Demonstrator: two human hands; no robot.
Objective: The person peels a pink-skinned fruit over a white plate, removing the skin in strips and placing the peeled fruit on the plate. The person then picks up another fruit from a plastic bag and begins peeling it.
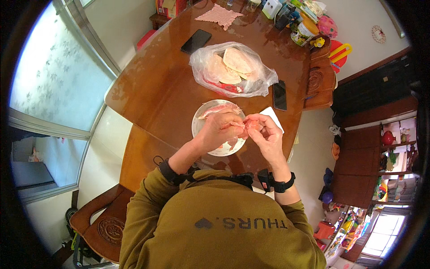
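Observation:
A piece of pink citrus flesh (252, 125), seemingly pomelo, is between my two hands. My left hand (221, 127) pinches its membrane with the fingertips, above the right part of a patterned white plate (195, 125). Just right of it, my right hand (267, 134) grips the flesh between thumb and fingers. On the plate behind my left hand lies a larger pink pomelo segment (218, 109), and small pink pieces (231, 143) lie near the plate's lower edge. Both palms are partly hidden.
Beyond the plate, a clear plastic bag (201, 67) holds thick pale peels (237, 60). One phone (280, 95) lies right of the bag, another (196, 41) at its upper left. White paper (273, 117) is beside my right hand. A pink cloth (218, 16) and jars stand farther off.

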